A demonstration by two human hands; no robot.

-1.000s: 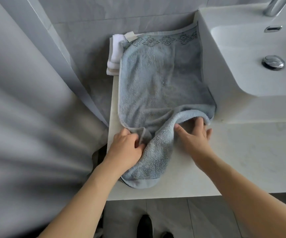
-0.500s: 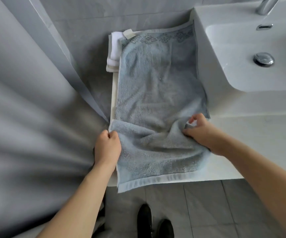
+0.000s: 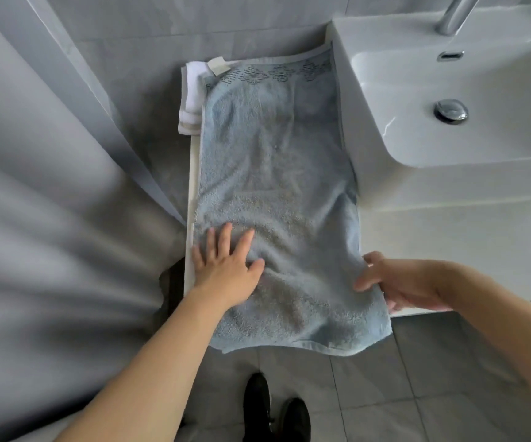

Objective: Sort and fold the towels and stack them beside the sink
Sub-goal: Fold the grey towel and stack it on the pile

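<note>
Since half a second ago, both hands have left the bunched fold and the blue towel now lies spread lengthwise on the table, its near end hanging over the front edge. At far left, folded white towels peek from under its far corner. Left hand presses flat, fingers spread. Right hand pinches the towel's right edge. Just right stands the sink.
</note>
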